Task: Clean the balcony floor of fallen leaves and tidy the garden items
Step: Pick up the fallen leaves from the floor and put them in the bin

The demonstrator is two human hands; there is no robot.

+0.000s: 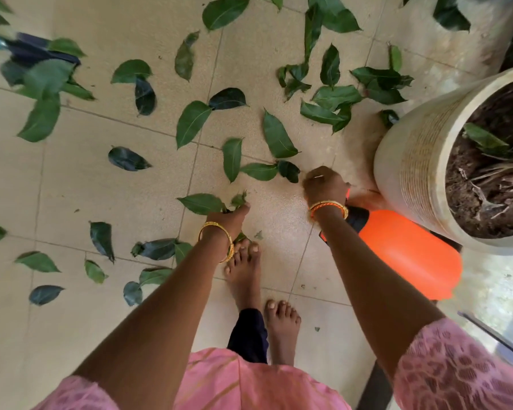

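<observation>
Several green leaves lie scattered over the beige tiled floor. My left hand is low over the tiles, closed on a small bunch of leaves. My right hand reaches down beside the big pot, its fingers curled at the top of an orange spray bottle that lies on its side. What the fingers grip is hidden under the hand.
A large cream plant pot with soil and dry roots stands at the right. A dark dustpan with a teal handle lies at the upper left. My bare feet stand in the middle. A dark rail runs at the lower right.
</observation>
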